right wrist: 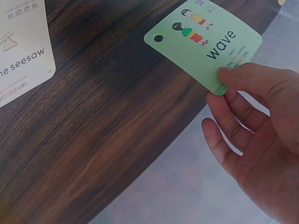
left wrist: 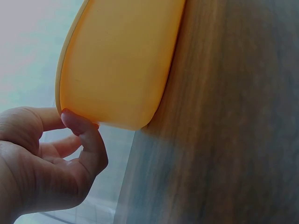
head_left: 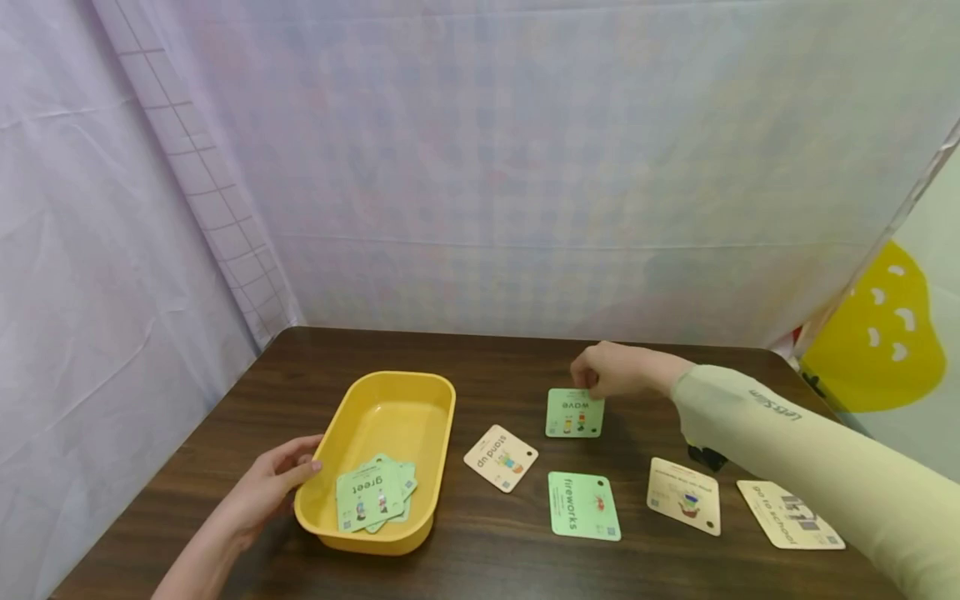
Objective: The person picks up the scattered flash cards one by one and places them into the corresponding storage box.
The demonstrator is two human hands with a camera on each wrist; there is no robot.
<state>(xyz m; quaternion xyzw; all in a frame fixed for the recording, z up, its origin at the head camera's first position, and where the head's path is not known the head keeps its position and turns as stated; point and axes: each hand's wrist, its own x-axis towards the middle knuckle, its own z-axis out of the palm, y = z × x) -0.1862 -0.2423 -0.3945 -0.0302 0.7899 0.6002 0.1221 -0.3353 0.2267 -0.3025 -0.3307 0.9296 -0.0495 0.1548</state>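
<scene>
Right hand (head_left: 617,369) pinches green "wave" card (head_left: 573,421) at corner | left hand (head_left: 268,482) grips yellow tray (head_left: 397,417) containing green cards (head_left: 371,492)

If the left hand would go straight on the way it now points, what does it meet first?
Probably the tray, at once: the left hand touches its edge, so no gap seems to be left.

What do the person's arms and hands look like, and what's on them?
The right hand wears no glove; a pale yellow-green sleeve with dark lettering reaches near its wrist. The left hand is also gloveless, its visible forearm uncovered.
</scene>
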